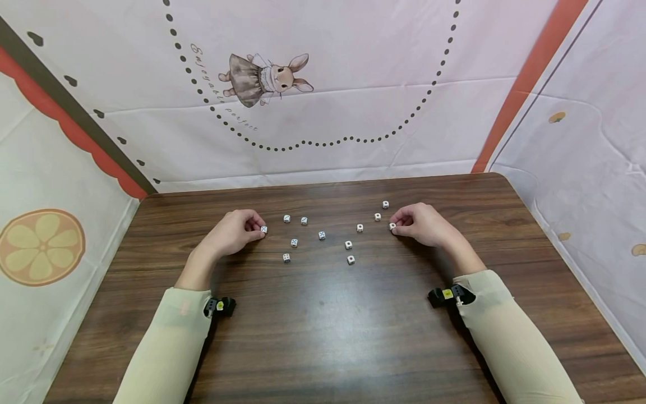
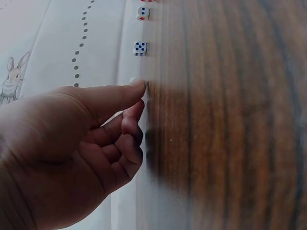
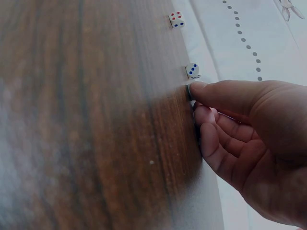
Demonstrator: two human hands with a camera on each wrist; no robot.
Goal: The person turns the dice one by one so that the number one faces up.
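We note the left hand (image 1: 233,232) pinching one die (image 1: 264,229), far and left on the worktop (image 1: 323,348); right hand (image 1: 423,225) pinches another die (image 1: 392,226), far right. More dice (image 1: 322,235) lie scattered between.

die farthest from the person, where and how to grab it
Likely best pinched by two opposite side faces, from the right with the right hand once free: the farthest die is a small cube sitting flat, and another die sits close on its near left side.
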